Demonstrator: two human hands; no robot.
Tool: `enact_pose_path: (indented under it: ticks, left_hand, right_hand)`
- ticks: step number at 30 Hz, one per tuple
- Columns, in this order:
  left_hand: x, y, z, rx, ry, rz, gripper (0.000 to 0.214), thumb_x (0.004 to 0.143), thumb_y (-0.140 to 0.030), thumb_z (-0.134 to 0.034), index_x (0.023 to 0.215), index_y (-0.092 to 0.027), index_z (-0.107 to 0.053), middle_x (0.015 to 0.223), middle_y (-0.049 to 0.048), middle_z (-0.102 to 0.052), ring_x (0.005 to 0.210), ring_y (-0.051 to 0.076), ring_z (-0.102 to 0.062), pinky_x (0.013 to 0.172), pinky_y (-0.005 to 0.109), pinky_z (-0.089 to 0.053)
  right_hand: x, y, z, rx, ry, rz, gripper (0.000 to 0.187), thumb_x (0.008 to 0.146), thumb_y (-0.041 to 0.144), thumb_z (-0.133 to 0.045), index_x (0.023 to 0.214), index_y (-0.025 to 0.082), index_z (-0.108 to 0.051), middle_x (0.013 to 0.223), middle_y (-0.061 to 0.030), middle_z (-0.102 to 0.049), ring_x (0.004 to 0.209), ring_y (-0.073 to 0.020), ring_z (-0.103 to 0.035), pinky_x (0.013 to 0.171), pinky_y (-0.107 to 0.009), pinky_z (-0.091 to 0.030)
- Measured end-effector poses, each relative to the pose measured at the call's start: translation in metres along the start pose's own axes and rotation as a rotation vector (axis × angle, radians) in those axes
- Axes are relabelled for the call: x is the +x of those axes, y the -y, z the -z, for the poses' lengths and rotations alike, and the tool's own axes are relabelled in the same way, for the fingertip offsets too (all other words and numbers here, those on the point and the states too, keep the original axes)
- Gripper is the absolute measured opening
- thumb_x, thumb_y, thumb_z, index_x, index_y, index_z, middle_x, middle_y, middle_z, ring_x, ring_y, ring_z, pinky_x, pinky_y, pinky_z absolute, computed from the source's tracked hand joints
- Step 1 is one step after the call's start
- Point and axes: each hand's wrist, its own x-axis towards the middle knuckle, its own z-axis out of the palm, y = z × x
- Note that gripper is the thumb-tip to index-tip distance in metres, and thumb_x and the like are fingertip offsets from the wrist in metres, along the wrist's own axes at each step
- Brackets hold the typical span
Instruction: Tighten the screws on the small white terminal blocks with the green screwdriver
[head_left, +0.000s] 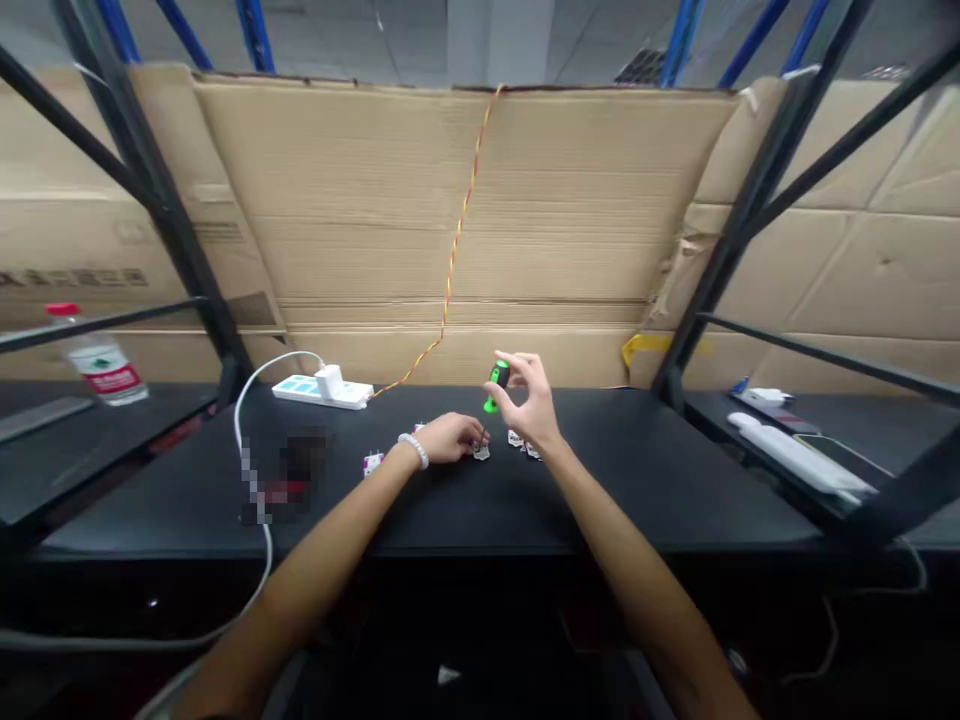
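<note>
Screwdriver [496, 386] with a green-and-black handle is pinched upright in the fingertips of the right hand [534, 400], its thin shaft reaching down near a small white module [480, 452] on the black surface [637, 470]. The left hand [448, 437] lies curled over that module, though whether it grips cannot be told. Such light, unclamped pieces could skid if the tip slips, and so slight a pinch could let the tool twist or drop among the neighbouring modules [514, 438].
</note>
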Motion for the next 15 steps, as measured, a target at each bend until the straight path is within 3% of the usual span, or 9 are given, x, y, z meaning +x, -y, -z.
enact_pose_path:
  ticks: [6, 11, 15]
  left_hand:
    - [-0.0004, -0.0014, 0.0016, 0.009, 0.006, 0.004, 0.03, 0.081, 0.0, -0.068, 0.099, -0.017, -0.085, 0.12, 0.0089, -0.081, 0.11, 0.022, -0.077, 0.099, 0.028, -0.058]
    - [-0.0007, -0.002, 0.0017, 0.009, 0.005, 0.003, 0.031, 0.081, 0.0, -0.066, 0.097, -0.018, -0.085, 0.119, 0.0072, -0.081, 0.11, 0.021, -0.077, 0.099, 0.026, -0.057]
    - [-0.0008, -0.0015, 0.0014, 0.008, 0.004, 0.005, 0.03, 0.081, 0.0, -0.067, 0.097, -0.018, -0.085, 0.12, 0.0078, -0.081, 0.11, 0.021, -0.077, 0.1, 0.026, -0.057]
  right_hand:
    - [0.0019, 0.0006, 0.0014, 0.014, 0.044, 0.01, 0.045, 0.105, 0.037, -0.05, 0.147, 0.027, -0.062, 0.128, -0.0112, -0.072, 0.115, -0.0269, -0.069, 0.099, -0.046, -0.06]
    - [0.0008, 0.0017, 0.0012, -0.031, 0.006, -0.004, 0.048, 0.093, 0.041, -0.071, 0.139, 0.027, -0.068, 0.122, -0.0104, -0.067, 0.103, -0.0255, -0.066, 0.092, -0.043, -0.061]
    - [0.0009, 0.0021, 0.0024, 0.002, 0.067, -0.002, 0.046, 0.102, 0.037, -0.054, 0.146, 0.026, -0.062, 0.116, -0.0096, -0.072, 0.103, -0.0248, -0.069, 0.094, -0.043, -0.06]
